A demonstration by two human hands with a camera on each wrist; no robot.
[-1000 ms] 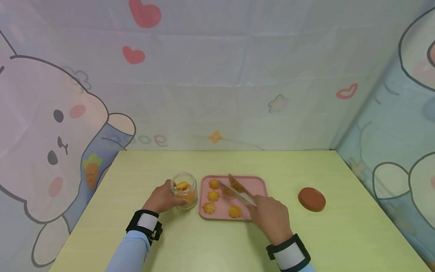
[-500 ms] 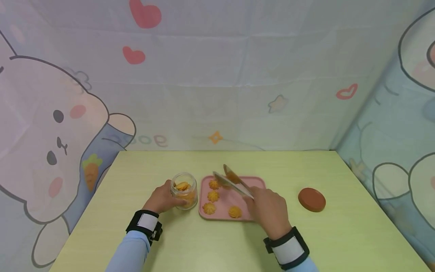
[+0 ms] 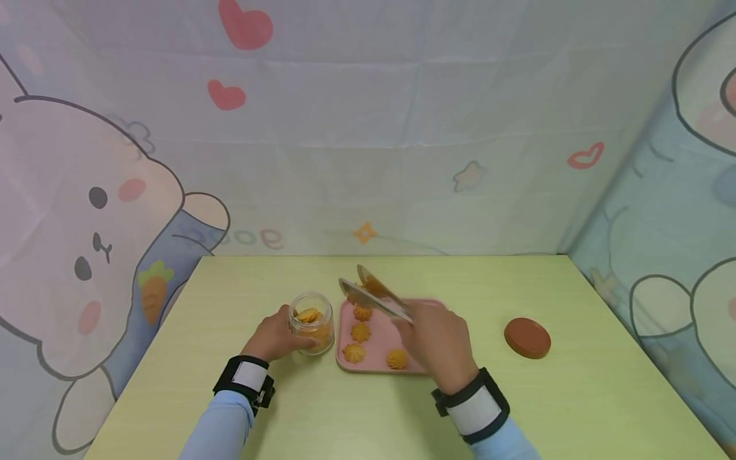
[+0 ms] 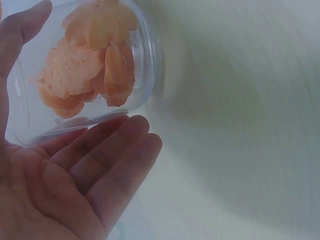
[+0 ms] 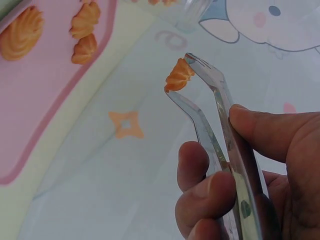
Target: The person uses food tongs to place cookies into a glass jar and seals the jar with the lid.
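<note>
My left hand [image 3: 278, 337] holds a clear glass jar [image 3: 313, 348] at the left of the pink tray, thumb on one side and fingers on the other. Several cookies [image 4: 75, 65] lie inside the jar, seen through its wall in the left wrist view. With thumb and curled fingers my right hand [image 3: 439, 342] grips metal tongs [image 5: 220, 100]. Between the tong tips a swirled golden cookie [image 5: 179, 75] is pinched, raised over the tray's far left part. Several more cookies [image 3: 360, 332] sit on the pink tray [image 3: 379, 351].
A round brown lid [image 3: 527, 337] lies on the pale yellow table [image 3: 575, 409] to the right of the tray. A cartoon-printed backdrop [image 3: 345, 160] rises behind the table's far edge and at both sides.
My right hand has lifted the tongs and the pinched cookie off the tray and moved them leftward and away, toward the jar. The left hand and the jar have stayed in place.
</note>
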